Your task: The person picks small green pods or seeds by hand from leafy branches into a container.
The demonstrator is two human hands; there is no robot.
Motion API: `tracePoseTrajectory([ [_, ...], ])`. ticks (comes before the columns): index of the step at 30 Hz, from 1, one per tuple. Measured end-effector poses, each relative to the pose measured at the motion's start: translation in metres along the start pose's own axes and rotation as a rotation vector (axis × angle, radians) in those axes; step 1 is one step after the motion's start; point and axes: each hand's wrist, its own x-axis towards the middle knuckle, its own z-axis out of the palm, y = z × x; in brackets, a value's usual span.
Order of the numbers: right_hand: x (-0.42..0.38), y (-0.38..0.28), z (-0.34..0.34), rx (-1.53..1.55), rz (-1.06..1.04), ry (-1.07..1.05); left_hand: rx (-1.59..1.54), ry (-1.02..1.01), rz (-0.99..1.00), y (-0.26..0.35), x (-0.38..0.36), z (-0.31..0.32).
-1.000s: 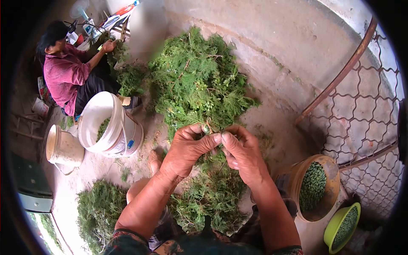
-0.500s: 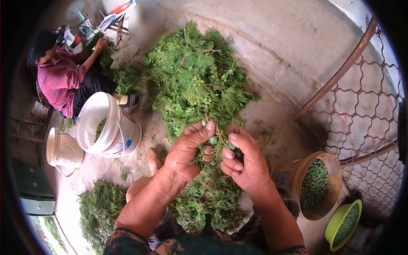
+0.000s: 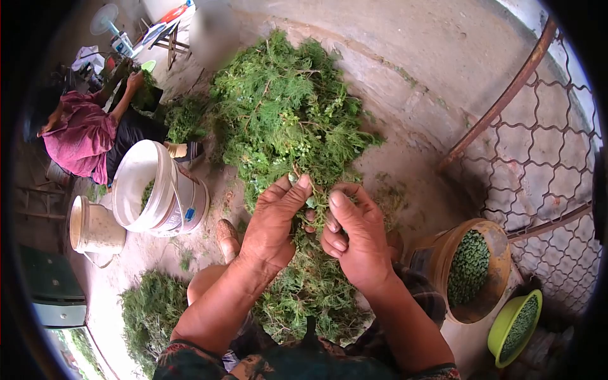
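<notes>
Between thumb and fingers, my left hand [image 3: 269,225] pinches a thin evergreen sprig [image 3: 321,201] with small pale-green cones on it. My right hand [image 3: 358,237] is closed, thumb against curled fingers, at the right side of the same sprig; its palm is hidden. Both hands are close together over a large heap of cut evergreen branches [image 3: 278,95]. More branches [image 3: 310,291] lie below the hands, between my legs.
To the right stand a brown bucket [image 3: 430,269] of green cones and a lime-green basin [image 3: 493,335] with more. Wire mesh [image 3: 538,133] rises behind them. At left are two white buckets [image 3: 193,196] and another branch pile [image 3: 149,313]. A co-worker [image 3: 82,136] handles greenery at upper left.
My hands stay at the sprig, slightly further left and up in view. Green cones that showed by my right fingers no longer show. The co-worker has leaned forward, and a dark container shows there.
</notes>
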Motion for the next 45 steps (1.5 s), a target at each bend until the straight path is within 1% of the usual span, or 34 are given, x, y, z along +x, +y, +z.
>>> tracePoseTrajectory([
  [1, 0.001, -0.001, 0.000, -0.023, 0.015, -0.008, 0.001, 0.001, -0.002, -0.001, 0.002, -0.003],
  [3, 0.002, 0.000, -0.001, -0.042, 0.029, -0.015, -0.188, -0.055, -0.159, -0.003, 0.007, -0.014],
  [4, 0.002, 0.001, -0.004, 0.088, 0.095, -0.065, -0.185, -0.055, -0.161, -0.004, 0.009, -0.017],
  [5, 0.002, 0.001, -0.006, 0.218, 0.160, -0.116, -0.412, -0.107, -0.246, -0.005, 0.011, -0.020],
  [6, 0.003, 0.001, -0.008, 0.219, 0.161, -0.114, -0.642, -0.156, -0.330, -0.005, 0.012, -0.021],
  [7, 0.003, 0.002, -0.010, 0.321, 0.161, -0.167, -0.770, -0.151, -0.376, -0.002, 0.010, -0.020],
  [8, 0.004, 0.002, -0.013, 0.422, 0.160, -0.221, -0.770, -0.149, -0.377, -0.001, 0.010, -0.018],
  [10, 0.005, 0.002, -0.015, 0.444, 0.150, -0.224, -0.734, -0.114, -0.328, 0.000, 0.009, -0.015],
  [11, 0.006, 0.001, -0.014, 0.420, 0.129, -0.179, -0.733, -0.113, -0.327, -0.001, 0.009, -0.016],
  [13, 0.005, -0.002, -0.012, 0.378, 0.108, -0.077, -0.601, -0.057, -0.276, -0.003, 0.011, -0.019],
  [14, 0.004, -0.004, -0.011, 0.379, 0.110, -0.080, -0.601, -0.055, -0.273, -0.004, 0.011, -0.019],
  [16, 0.002, -0.006, -0.010, 0.348, 0.070, -0.044, -0.409, -0.029, -0.190, -0.006, 0.012, -0.018],
  [18, -0.002, -0.005, -0.011, 0.303, 0.070, -0.037, -0.372, -0.004, -0.207, -0.008, 0.011, -0.022],
  [20, -0.002, -0.006, -0.009, -0.068, 0.008, -0.062, -0.326, 0.012, -0.214, -0.006, 0.010, -0.022],
  [22, -0.002, -0.001, -0.006, -0.114, 0.004, -0.031, -0.229, 0.136, -0.154, -0.002, 0.006, -0.012],
  [23, 0.001, 0.007, -0.003, -0.395, -0.283, -0.029, -0.229, 0.135, -0.154, 0.000, 0.004, -0.008],
  [24, 0.005, 0.015, -0.002, -0.675, -0.572, -0.028, -0.223, 0.127, -0.086, 0.002, 0.002, -0.004],
  [25, 0.008, 0.024, -0.006, -0.793, -0.700, -0.020, -0.219, 0.121, -0.018, 0.002, 0.000, -0.004],
  [26, 0.008, 0.023, -0.003, -0.793, -0.699, -0.022, -0.219, 0.123, -0.017, 0.000, 0.001, -0.006],
  [28, 0.004, 0.019, 0.003, -1.050, -0.793, 0.064, -0.169, 0.005, 0.045, -0.006, 0.004, -0.011],
  [29, 0.005, 0.020, 0.002, -1.069, -0.808, 0.061, -0.159, -0.037, 0.071, -0.007, 0.003, -0.011],
  [30, 0.008, 0.021, -0.002, -1.069, -0.808, 0.062, -0.159, -0.038, 0.071, -0.009, 0.003, -0.013],
  [32, 0.014, 0.024, -0.009, -1.181, -0.903, 0.063, -0.027, -0.012, 0.093, -0.012, 0.005, -0.018],
  [36, 0.013, 0.021, -0.010, -1.244, -0.889, 0.062, -0.026, 0.032, 0.157, -0.012, 0.001, -0.012],
  [38, 0.009, 0.011, -0.006, -0.497, -0.352, -0.025, -0.146, 0.009, -0.024, -0.008, -0.001, -0.010],
  [39, 0.004, -0.004, -0.003, -0.223, -0.135, -0.019, -0.147, 0.007, -0.024, -0.007, 0.000, -0.011],
  [40, 0.003, -0.009, -0.006, -0.227, -0.136, -0.021, -0.162, 0.052, -0.074, -0.004, 0.002, -0.012],
  [41, 0.004, -0.014, -0.009, 0.010, -0.100, -0.052, -0.177, 0.101, -0.122, -0.001, 0.003, -0.013],
  [42, 0.003, -0.016, -0.011, 0.251, -0.062, -0.082, -0.178, 0.104, -0.119, 0.000, 0.002, -0.016],
  [44, 0.004, -0.019, -0.013, 0.259, -0.100, -0.111, -0.121, 0.092, -0.131, 0.004, 0.002, -0.018],
  [45, 0.004, -0.020, -0.014, 0.218, -0.095, -0.051, -0.117, 0.086, -0.131, 0.005, 0.003, -0.021],
])
